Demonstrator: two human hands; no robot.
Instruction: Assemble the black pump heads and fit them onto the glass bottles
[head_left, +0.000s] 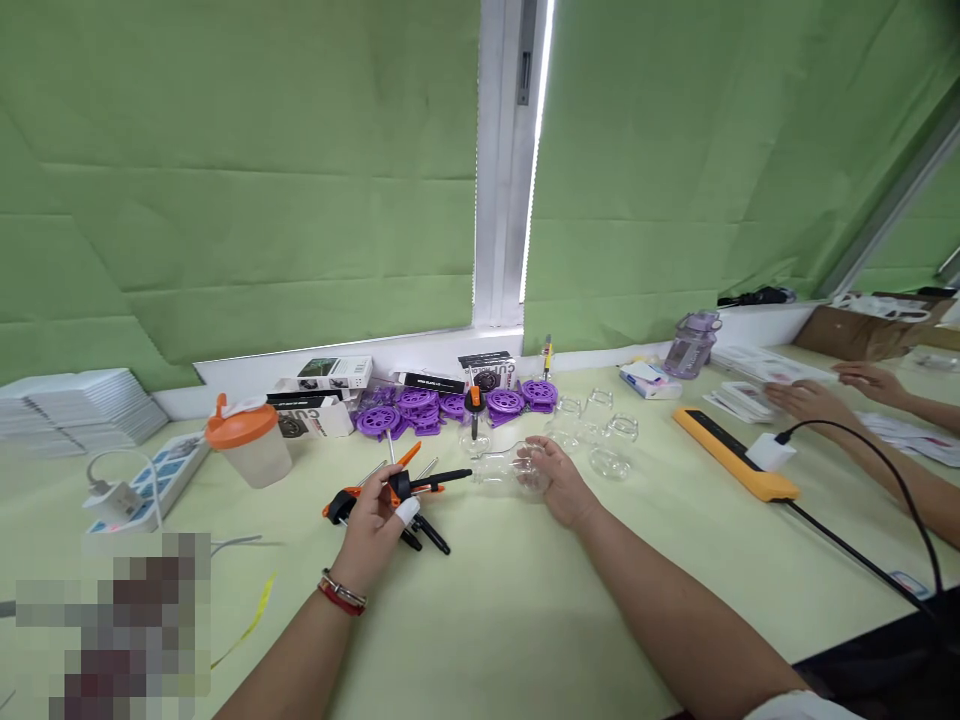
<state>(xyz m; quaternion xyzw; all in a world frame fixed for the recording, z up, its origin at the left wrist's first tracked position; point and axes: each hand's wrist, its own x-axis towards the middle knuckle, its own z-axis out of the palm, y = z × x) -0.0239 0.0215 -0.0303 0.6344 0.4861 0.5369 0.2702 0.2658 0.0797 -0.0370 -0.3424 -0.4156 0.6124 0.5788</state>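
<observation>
My left hand (377, 525) grips a black-and-orange bottle top (405, 485) whose long black stem points right. In my right hand (561, 480) a clear bottle (502, 472) lies sideways, its mouth facing left. The stem's tip is at that mouth; I cannot tell whether it has entered. Below and behind my left hand lie several similar black-and-orange pieces (431, 535), partly covered by it. Just beyond the bottle, another black-and-orange top (474, 400) stands upright. Several more clear bottles (611, 462) are to the right of my right hand.
Purple wheel-shaped parts (504, 403) and opened boxes (319, 415) line the back. An orange-lidded container (259, 455) and a white power strip (176, 475) are left. Rightward are an orange power strip (739, 460), a purple water bottle (688, 350) and another person's hands (799, 400).
</observation>
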